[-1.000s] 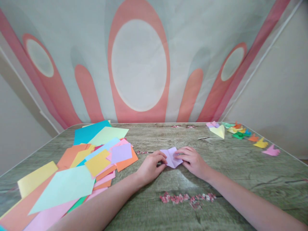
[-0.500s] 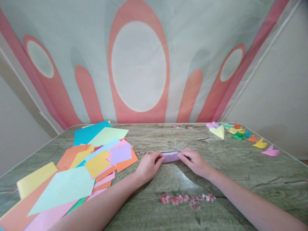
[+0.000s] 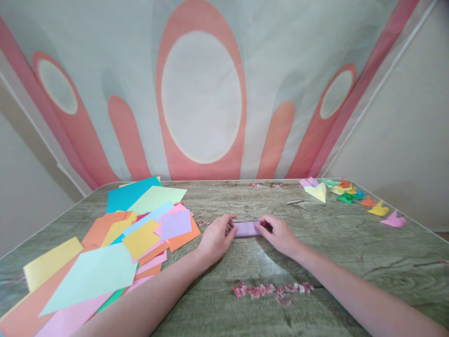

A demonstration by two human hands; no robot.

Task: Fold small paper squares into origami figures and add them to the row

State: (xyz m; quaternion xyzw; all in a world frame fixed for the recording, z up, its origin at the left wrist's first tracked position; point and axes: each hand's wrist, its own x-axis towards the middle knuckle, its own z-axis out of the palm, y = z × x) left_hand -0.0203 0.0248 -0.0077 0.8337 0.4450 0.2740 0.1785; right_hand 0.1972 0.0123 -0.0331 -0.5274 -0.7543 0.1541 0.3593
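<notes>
A narrow folded strip of purple paper (image 3: 246,229) lies flat on the wood-patterned table between my hands. My left hand (image 3: 218,236) has its thumb and fingers closed at the strip's left end, with the index finger raised a little. At the right end, my right hand (image 3: 277,234) pinches the paper between thumb and curled fingers. The fingers hide both ends of the strip.
A spread of loose coloured paper sheets (image 3: 93,274) covers the table's left side, with a flat purple square (image 3: 176,224) on top. Several small folded paper figures (image 3: 379,208) line the far right edge. Nearby sits a pale yellow folded piece (image 3: 317,192).
The purple strip has settled flatter on the table. My right hand has shifted slightly left along it, and my left index finger has lifted.
</notes>
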